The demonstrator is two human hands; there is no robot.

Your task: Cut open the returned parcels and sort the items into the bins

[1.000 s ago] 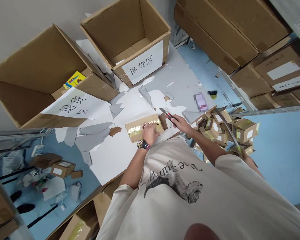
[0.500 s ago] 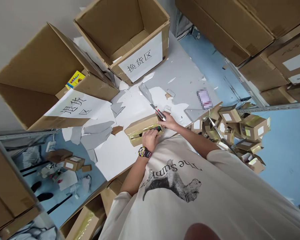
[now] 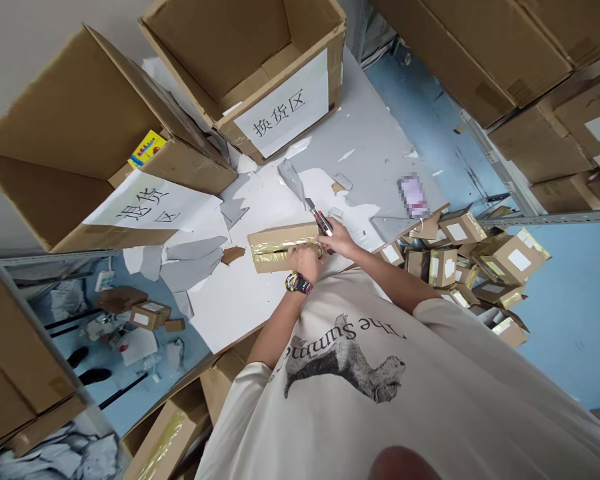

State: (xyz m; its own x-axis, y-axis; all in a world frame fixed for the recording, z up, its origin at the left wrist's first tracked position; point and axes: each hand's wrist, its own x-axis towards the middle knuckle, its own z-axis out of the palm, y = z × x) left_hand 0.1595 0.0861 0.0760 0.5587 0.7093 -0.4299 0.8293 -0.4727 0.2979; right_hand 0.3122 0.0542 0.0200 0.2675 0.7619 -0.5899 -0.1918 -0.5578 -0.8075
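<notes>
The taped parcel (image 3: 279,247) lay flat on the white sheet (image 3: 220,313) covering the table, a brown carton bound in shiny gold tape with a dark slit along the tape. Torn grey paper scraps (image 3: 190,257) lay just left of it. Beyond them stood two open cardboard boxes, one with a sign reading 换货区 (image 3: 280,103) and one with a sign reading 退货区 (image 3: 150,200). A heap of small taped cartons (image 3: 460,263) sat off to the right, past your right arm, and a pixelated, unreadable item (image 3: 413,196) lay on the sheet near it.

Your left hand (image 3: 306,261), wearing a chunky wristwatch (image 3: 299,283), sat at the parcel's right end, its fingers (image 3: 295,251) curled over the top and pressing it down. Your right hand (image 3: 341,239) was closed around a red-and-black utility knife (image 3: 319,218), with the blade pointing away from the parcel and just beside its end.

Compared with the earlier frame, the parcel had swung nearer to level, and your left hand had slid toward its right end, uncovering more of the slit.
</notes>
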